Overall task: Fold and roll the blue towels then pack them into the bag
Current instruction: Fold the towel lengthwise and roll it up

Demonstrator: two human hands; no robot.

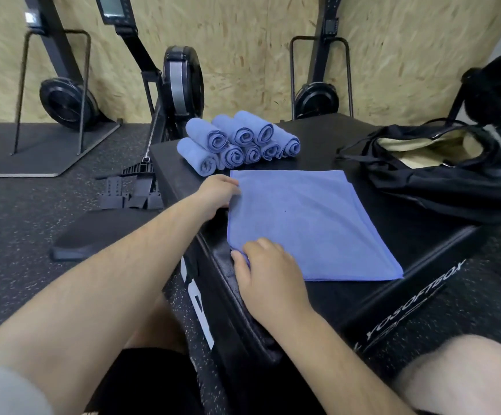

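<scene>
1. Blue towel (309, 223) folded flat on top of the black soft plyo box (392, 211)
2. Left hand (216, 196) at the towel's 10 o'clock; fingers curled over the far-left edge, gripping it
3. Right hand (270, 271) at 7 o'clock; thumb under, fingers over the near-left corner, pinching it
4. Rolled blue towels (237, 142) stacked at 12 o'clock; near the flat one, not touching
5. Black bag (437, 181) at 2 o'clock; mouth open, pale lining showing
6. Rowing machine (183, 82) beyond, against the chipboard wall
</scene>
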